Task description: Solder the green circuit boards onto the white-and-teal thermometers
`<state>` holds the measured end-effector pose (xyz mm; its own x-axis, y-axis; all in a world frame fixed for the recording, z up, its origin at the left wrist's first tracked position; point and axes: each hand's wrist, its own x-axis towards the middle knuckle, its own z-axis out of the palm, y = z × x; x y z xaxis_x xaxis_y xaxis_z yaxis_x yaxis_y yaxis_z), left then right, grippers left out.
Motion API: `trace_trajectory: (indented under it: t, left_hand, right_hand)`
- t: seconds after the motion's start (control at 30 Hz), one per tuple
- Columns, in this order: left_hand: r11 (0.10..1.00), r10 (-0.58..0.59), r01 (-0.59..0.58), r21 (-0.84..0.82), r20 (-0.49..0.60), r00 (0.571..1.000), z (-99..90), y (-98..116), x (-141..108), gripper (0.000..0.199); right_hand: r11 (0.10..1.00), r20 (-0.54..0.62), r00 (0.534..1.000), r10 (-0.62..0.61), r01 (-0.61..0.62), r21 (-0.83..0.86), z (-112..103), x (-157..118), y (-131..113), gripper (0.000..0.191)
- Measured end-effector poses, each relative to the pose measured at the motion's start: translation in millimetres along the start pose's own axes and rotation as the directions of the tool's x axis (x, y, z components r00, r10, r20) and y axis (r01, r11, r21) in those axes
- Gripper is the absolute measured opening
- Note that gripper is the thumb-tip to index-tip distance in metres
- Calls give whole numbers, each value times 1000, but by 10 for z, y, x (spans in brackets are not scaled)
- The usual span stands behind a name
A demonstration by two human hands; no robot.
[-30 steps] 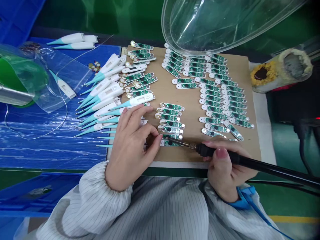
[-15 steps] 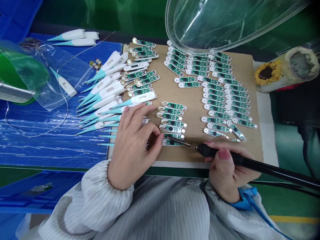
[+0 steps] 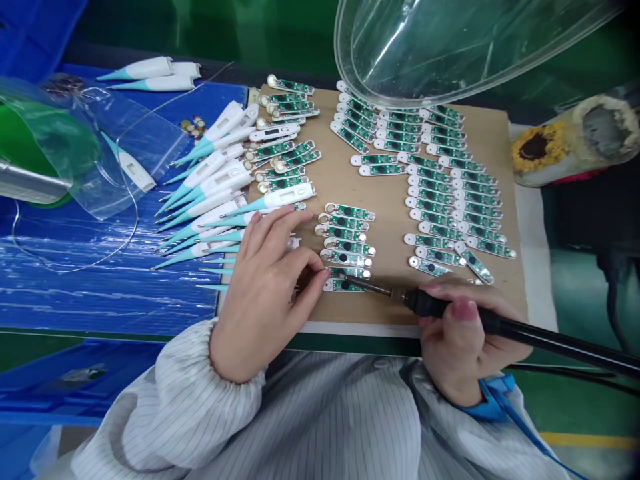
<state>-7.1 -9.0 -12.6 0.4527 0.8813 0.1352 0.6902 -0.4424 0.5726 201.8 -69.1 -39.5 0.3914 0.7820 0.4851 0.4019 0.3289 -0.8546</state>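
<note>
My right hand [image 3: 463,333] grips a black soldering iron [image 3: 500,325]. Its metal tip rests at or just above a green circuit board [image 3: 361,273] in the near end of the middle column. At that board's left end, my left hand [image 3: 273,283] pinches thumb and index finger together; whatever is between them is hidden. Below lies another board in a white holder [image 3: 345,285], and above it several more boards [image 3: 350,243] with round metal discs at their left ends. White-and-turquoise digital thermometers [image 3: 220,180] lie beyond and partly under my left hand.
Rows of circuit boards [image 3: 430,193] cover the right of the brown board [image 3: 385,260]. A clear plastic shield [image 3: 450,53] overhangs the back. At right stands a sunflower-decorated container [image 3: 545,147]. A plastic bag [image 3: 135,133], a green container [image 3: 45,147] and thin wire [image 3: 131,233] lie left.
The soldering iron and my right hand have drawn back slightly to the right. My left hand stays pinched in about the same place.
</note>
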Motion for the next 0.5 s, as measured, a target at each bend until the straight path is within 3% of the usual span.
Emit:
trace_trajectory:
  t: [0.5]
  left_hand:
    - [1000,-3,3,3,11,1000,-10,26,10,11]
  right_hand:
    - [999,28,999,-25,24,31,-6,-32,81,11]
